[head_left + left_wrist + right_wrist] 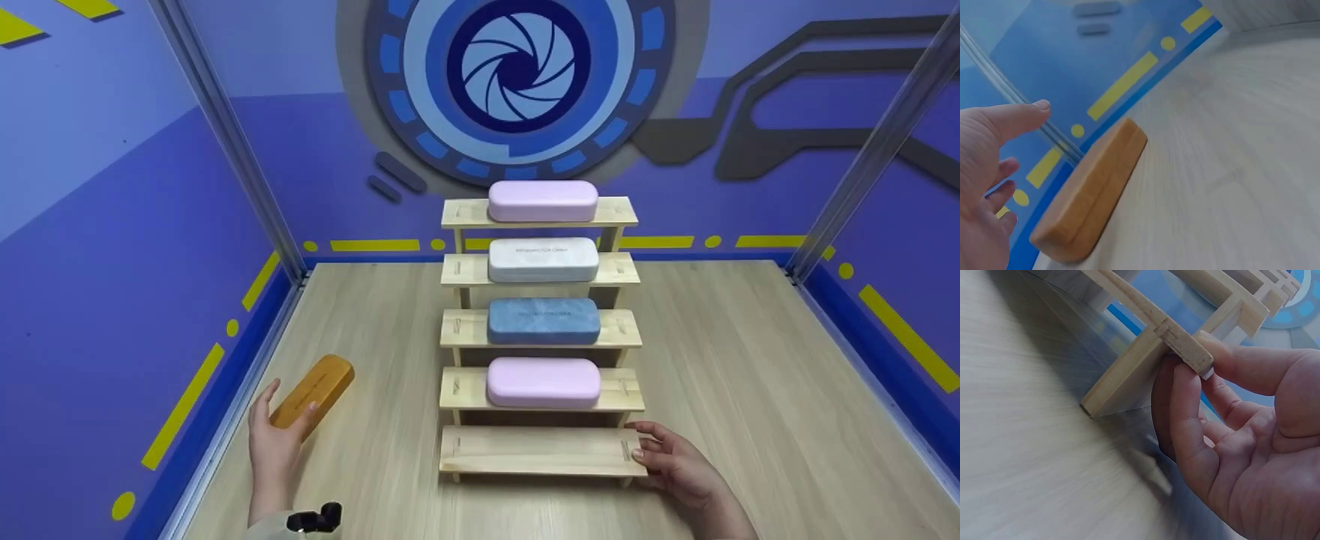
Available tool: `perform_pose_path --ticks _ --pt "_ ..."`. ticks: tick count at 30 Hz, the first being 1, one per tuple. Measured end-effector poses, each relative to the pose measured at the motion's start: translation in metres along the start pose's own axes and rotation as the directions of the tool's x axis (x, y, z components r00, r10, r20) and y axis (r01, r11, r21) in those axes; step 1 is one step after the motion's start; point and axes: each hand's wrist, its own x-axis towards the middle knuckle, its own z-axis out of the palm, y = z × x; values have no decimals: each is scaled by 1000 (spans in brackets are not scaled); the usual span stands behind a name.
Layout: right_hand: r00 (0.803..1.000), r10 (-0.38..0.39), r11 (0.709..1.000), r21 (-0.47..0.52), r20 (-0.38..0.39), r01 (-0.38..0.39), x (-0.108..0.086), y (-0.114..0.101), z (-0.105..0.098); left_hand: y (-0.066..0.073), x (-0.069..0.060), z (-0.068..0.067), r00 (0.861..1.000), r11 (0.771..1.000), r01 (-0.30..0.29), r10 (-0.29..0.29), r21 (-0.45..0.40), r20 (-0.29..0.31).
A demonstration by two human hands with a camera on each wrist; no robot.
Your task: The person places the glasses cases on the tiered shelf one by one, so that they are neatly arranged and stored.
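A tan-brown glasses case (324,382) lies slantwise on the table at the left. Around its near end is my left hand (274,447); in the left wrist view the thumb and fingers (1015,119) are spread, with a gap between them and the case (1092,194). My right hand (686,471) pinches the right end of the lowest step of a wooden stepped rack (536,450). In the right wrist view, its thumb lies over the board (1188,349) and a finger is bent underneath.
Glasses cases sit on the upper steps, one each: pink (543,201) at the top, then white (543,262), blue (543,324) and another pink one. Panel walls with metal corner posts (232,142) enclose the table (375,360) at the back and both sides.
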Motion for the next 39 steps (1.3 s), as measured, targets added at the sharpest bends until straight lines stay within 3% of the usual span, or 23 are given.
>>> perform_pose_path --ticks 3,9,13,19,22,29,39 --pt "1000 -4 1000 -9 4 4 0 0 0 -9 2 -2 999 999 50 -50 -19 -10" --pt "999 17 1000 -23 -30 -17 1 0 0 -22 7 -1 989 991 137 -136 -9 54" --pt "1000 1 1000 -16 -21 -1 1 0 0 -30 11 2 990 990 128 -131 55 60" --pt "1000 0 1000 -7 -13 0 1 1 0 -41 13 5 996 973 88 -93 213 11" --pt "1000 -3 1000 -5 -8 3 0 1 0 -43 13 7 996 965 88 -88 245 -13" --pt "1000 -3 1000 -2 -11 3 0 1 1 -44 11 10 994 979 97 -87 178 -62" --pt "999 19 1000 -13 -50 -19 0 0 2 -43 7 9 988 989 144 -142 28 -55"
